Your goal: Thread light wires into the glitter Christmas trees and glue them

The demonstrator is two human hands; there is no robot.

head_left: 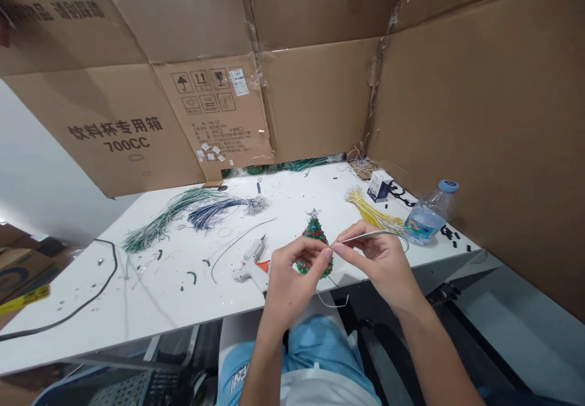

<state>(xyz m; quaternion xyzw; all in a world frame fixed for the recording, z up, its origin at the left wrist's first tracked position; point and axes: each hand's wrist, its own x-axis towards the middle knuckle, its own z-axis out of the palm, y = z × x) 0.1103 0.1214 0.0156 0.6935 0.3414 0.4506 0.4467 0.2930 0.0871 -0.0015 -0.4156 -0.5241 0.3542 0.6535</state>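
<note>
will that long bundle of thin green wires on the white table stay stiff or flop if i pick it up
The long bundle of thin green wires probably sags when lifted, since its strands look slender and already curve. Loose ends splaying out suggest some could slip free or tangle. Lying flat and spread, it seems unlikely to roll.

Light-blue shorts (315, 340) with pale lettering (238, 377)

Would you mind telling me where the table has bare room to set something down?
Mostly bare: the stretch behind the tree, between the blue wires and yellow wires; also the front strip between the black cable and glue gun. Crowded: the right end, with bottle, box and black bits.
</note>
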